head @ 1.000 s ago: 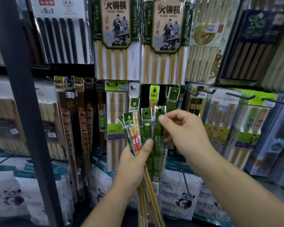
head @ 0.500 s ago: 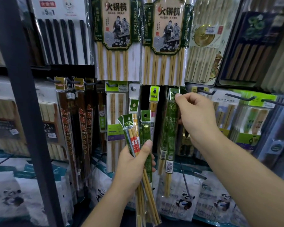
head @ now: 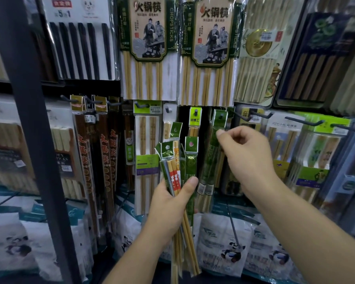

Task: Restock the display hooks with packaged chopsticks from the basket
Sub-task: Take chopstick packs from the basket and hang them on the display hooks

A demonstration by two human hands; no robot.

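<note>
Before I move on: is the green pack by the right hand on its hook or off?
On. The hook shows through the header hole of the green pack, which hangs down below it.

My feed is dim and bluish, lit softly from above, I think. Sheen streaks the glossy hot-pot packs (head: 148, 48); the right hand (head: 246, 158) looks slightly soft, edges bow and smear, bottom corners sit shadowed.

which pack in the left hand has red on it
The red-banded pack, left of the bunch in the left hand; the green pack beside it has a plain green sleeve.
</note>
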